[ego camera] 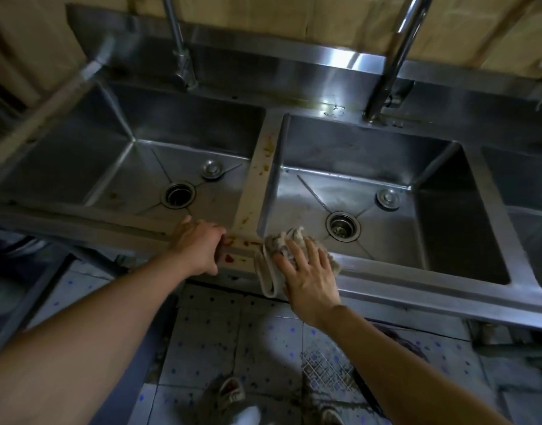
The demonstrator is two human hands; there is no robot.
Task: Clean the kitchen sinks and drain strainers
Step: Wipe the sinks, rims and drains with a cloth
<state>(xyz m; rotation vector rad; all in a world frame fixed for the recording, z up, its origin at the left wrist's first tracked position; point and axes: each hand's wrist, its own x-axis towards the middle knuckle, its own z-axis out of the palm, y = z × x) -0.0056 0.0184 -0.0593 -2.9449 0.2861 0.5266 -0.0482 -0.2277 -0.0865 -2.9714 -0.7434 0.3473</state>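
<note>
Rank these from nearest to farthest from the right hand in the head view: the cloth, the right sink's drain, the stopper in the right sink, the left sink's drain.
1. Cloth, under the right hand on the front rim.
2. Right sink's drain, just beyond the hand.
3. Stopper in the right sink, farther back and right.
4. Left sink's drain, across the divider to the left.

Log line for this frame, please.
right hand presses cloth on sink rim | left hand grips rim | divider stained
</note>
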